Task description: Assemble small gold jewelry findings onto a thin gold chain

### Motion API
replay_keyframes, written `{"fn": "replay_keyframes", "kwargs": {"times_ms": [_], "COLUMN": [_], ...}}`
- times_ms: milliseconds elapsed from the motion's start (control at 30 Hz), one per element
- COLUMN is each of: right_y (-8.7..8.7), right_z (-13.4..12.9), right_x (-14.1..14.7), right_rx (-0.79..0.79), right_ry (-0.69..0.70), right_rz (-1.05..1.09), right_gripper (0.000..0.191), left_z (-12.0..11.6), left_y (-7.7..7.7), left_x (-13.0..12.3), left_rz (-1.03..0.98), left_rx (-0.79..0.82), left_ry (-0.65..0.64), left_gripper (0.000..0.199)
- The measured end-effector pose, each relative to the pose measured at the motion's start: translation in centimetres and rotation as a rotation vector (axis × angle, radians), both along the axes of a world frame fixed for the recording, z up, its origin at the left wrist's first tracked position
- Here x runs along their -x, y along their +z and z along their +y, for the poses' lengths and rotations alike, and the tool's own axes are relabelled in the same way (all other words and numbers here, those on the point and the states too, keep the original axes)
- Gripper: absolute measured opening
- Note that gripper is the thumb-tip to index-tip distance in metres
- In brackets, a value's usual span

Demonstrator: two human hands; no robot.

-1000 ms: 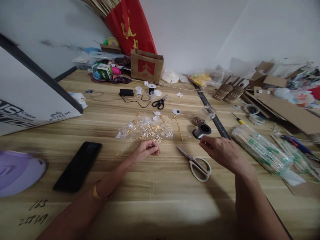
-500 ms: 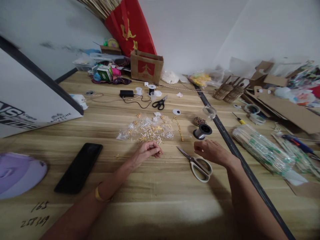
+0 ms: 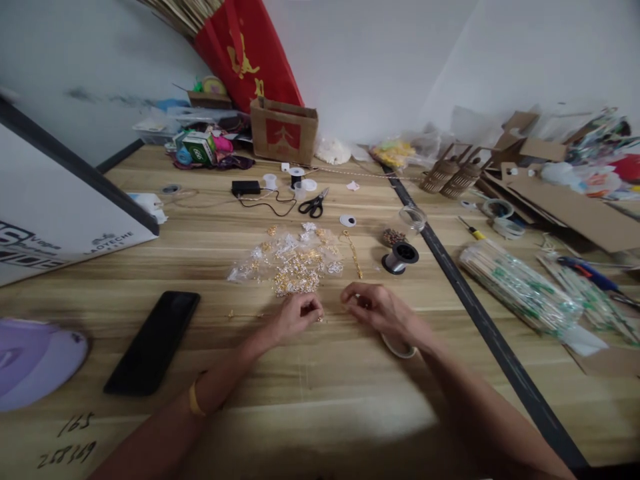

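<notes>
My left hand (image 3: pixel 298 315) is closed in a pinch just in front of a heap of small gold and silver beads and findings (image 3: pixel 297 273). A small gold-coloured piece (image 3: pixel 321 319) shows at its fingertips, too tiny to name. To its right, my right hand (image 3: pixel 381 308) has thumb and forefinger curled together; what they hold, if anything, cannot be made out. Under that hand lie scissors with pale handles (image 3: pixel 400 348), mostly hidden. Behind it stand a spool of thin wire (image 3: pixel 400 258) and a gold chain (image 3: pixel 354 255) lying flat.
A black phone (image 3: pixel 153 343) and a purple cap (image 3: pixel 37 360) lie at left. Further back are black scissors (image 3: pixel 313 205), a cluster of dark beads (image 3: pixel 393 237) and a clear round lid (image 3: pixel 413 218). Bagged sticks (image 3: pixel 520 287) lie at right, beyond a black strip (image 3: pixel 460 283).
My right hand has moved left from near the wire spool, now covering most of the pale scissors and close to my left hand. My left hand has dipped slightly. The view has shifted a little.
</notes>
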State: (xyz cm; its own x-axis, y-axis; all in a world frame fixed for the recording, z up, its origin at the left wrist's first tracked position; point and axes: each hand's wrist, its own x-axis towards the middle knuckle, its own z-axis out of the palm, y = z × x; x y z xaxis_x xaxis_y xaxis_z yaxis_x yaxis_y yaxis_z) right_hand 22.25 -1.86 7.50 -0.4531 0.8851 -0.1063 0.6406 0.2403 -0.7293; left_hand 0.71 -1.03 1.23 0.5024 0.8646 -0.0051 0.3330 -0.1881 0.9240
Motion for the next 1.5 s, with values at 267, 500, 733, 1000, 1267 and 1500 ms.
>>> {"fn": "replay_keyframes", "kwargs": {"times_ms": [267, 500, 733, 1000, 1267, 1500], "right_y": [-5.6, -6.1, -6.0, -6.4, -6.8, -7.3], "right_z": [-0.5, -0.9, -1.2, -1.2, -1.2, -1.2], "right_x": [3.3, 4.0, 4.4, 4.6, 4.9, 4.9], "right_rx": [0.131, 0.231, 0.064, 0.055, 0.037, -0.002], "right_ry": [-0.173, -0.180, -0.187, -0.188, -0.194, -0.195], "right_rz": [0.487, 0.622, 0.484, 0.485, 0.479, 0.492], "right_gripper": [0.020, 0.027, 0.019, 0.016, 0.014, 0.014], "left_z": [0.0, 0.3, 0.3, 0.4, 0.3, 0.3], "left_y": [0.5, 0.6, 0.7, 0.5, 0.4, 0.7], "left_x": [-0.1, 0.3, 0.2, 0.3, 0.3, 0.3], "left_rz": [0.148, 0.092, 0.084, 0.085, 0.054, 0.067], "left_rx": [-0.143, -0.135, -0.145, -0.126, -0.112, -0.084], "left_ry": [0.036, 0.087, 0.097, 0.091, 0.088, 0.090], "left_gripper": [0.011, 0.012, 0.011, 0.011, 0.011, 0.013]}}
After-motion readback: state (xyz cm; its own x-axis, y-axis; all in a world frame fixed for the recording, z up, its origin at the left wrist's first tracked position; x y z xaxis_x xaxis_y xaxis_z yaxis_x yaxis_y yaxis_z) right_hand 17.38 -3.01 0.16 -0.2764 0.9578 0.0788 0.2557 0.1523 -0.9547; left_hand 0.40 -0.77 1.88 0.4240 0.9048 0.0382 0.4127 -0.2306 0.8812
